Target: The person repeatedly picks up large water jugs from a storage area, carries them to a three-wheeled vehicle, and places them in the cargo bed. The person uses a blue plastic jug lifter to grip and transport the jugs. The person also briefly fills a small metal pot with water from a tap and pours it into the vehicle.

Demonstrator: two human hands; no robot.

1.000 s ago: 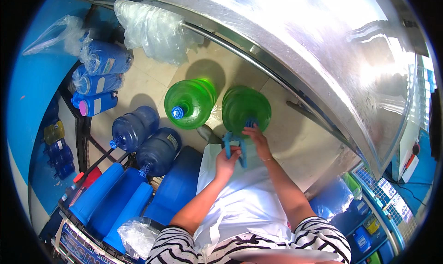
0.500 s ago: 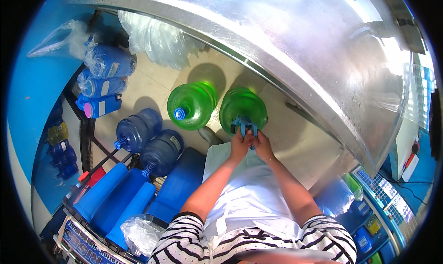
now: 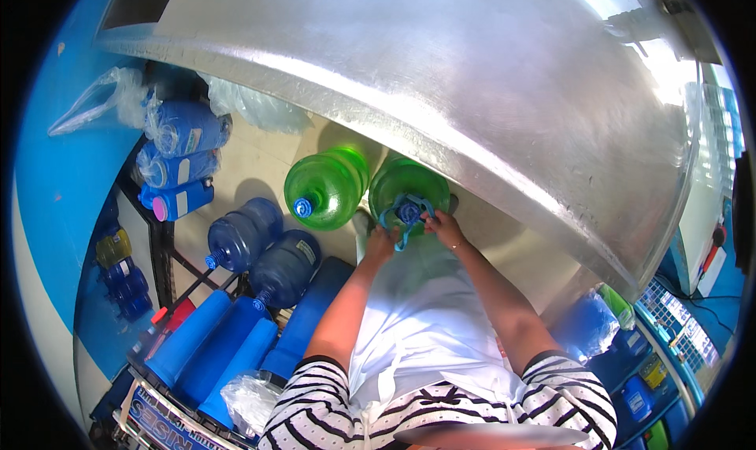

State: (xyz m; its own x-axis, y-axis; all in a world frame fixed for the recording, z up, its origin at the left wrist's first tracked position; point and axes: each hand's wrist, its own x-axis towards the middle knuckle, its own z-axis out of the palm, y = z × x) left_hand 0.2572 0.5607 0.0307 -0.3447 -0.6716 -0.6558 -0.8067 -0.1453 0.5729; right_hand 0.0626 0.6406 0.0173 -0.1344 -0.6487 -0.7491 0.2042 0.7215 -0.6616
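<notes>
Both hands are at a light-blue strap handle (image 3: 402, 233) around the blue-capped neck (image 3: 409, 211) of the right-hand green water jug (image 3: 402, 178). My left hand (image 3: 381, 241) grips the strap at the lower left of the neck. My right hand (image 3: 443, 229) pinches it at the right side. A second green jug (image 3: 331, 178) with a blue cap stands just to the left.
A broad steel counter (image 3: 441, 64) overhangs the jugs. Blue jugs (image 3: 244, 229) lie at left, beside stacked wrapped containers (image 3: 185, 127) and long blue containers (image 3: 201, 348). Plastic bags (image 3: 252, 103) hang under the counter; a wire rack (image 3: 669, 324) stands right.
The strap has moved onto the right green jug's neck, and my hands have separated slightly around it. The view has shifted, with the steel counter covering more of the floor.
</notes>
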